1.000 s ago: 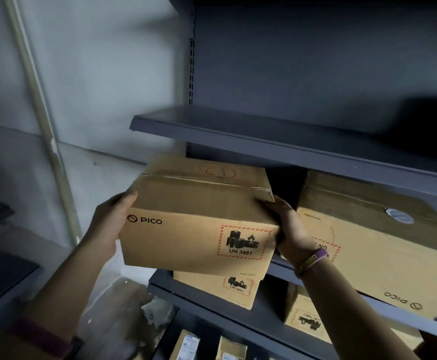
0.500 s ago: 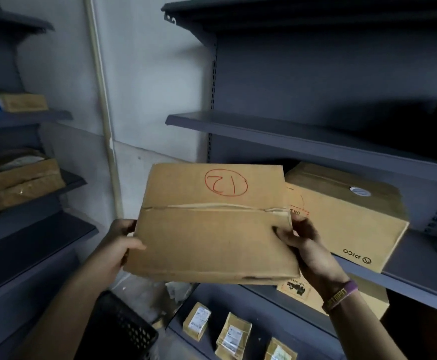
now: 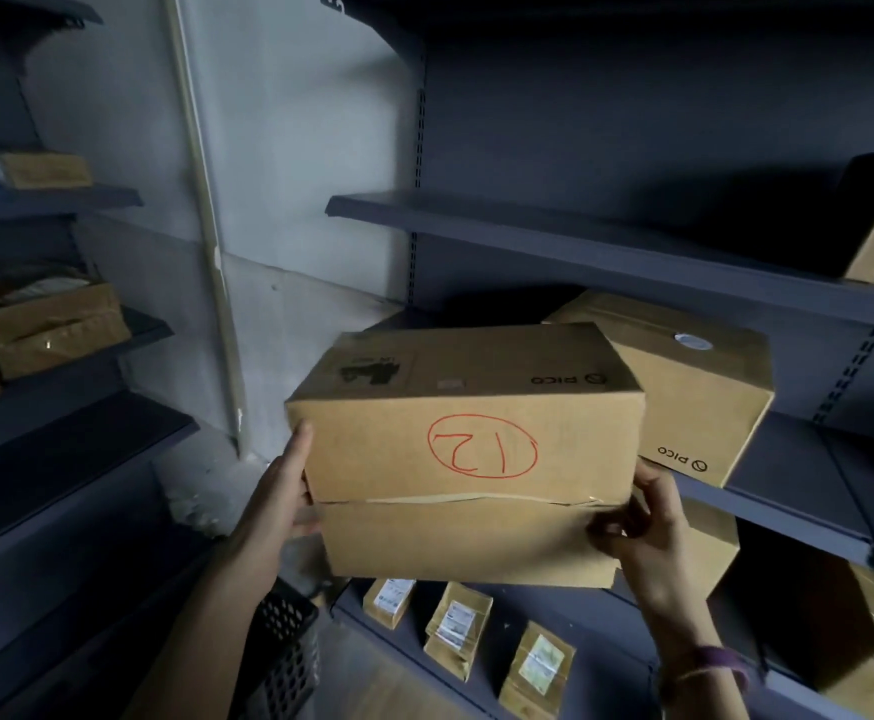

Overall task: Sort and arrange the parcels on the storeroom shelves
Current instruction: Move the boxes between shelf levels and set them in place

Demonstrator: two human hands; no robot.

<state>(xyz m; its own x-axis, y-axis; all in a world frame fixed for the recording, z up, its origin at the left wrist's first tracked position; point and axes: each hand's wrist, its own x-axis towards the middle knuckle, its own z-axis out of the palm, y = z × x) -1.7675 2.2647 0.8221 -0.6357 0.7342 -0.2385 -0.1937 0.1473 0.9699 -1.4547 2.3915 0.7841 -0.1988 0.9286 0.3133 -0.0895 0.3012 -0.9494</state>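
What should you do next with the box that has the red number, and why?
Probably lift the box onto the upper shelf: left hand and right hand hold it just below that shelf, whose left part looks bare.

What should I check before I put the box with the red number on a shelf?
1. Grip on the box: left hand presses one side, right hand grips the other: ok.
2. Taped seam flat: it buckles: not ok.
3. Space on the upper shelf: bare at its left end: ok.
4. Space beside the other box: too dark, cannot tell.
5. Box's weight: cannot tell.
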